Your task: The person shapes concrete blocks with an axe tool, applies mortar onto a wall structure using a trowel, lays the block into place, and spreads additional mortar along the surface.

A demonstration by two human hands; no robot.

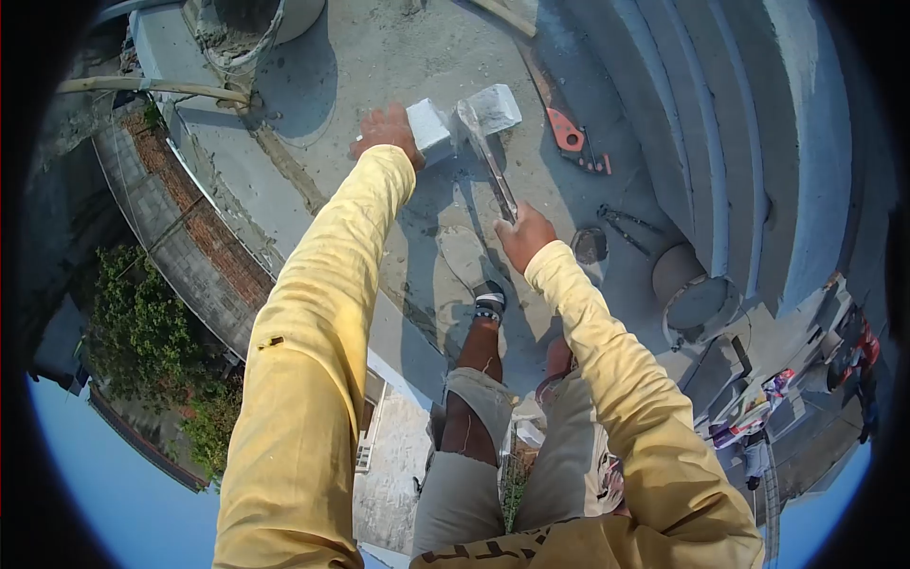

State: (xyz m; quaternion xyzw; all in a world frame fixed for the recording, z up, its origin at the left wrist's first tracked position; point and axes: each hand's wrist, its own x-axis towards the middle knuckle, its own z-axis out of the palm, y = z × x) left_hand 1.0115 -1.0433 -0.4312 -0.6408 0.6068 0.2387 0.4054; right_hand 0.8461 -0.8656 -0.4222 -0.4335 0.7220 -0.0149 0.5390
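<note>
My left hand lies with its fingers spread against the left side of a pale block. To the right of that block is a second pale piece, with a narrow gap between the two. My right hand is wrapped round the lower handle of a hammer-like tool. The tool's head is at the gap, near the left edge of the second piece. Whether the head touches either piece cannot be made out.
A red-handled saw lies on the concrete to the right. Beyond it are pliers-like tools, a round container and curved steps. A bucket stands at the upper left, near a wooden strip. The slab edge drops off at left.
</note>
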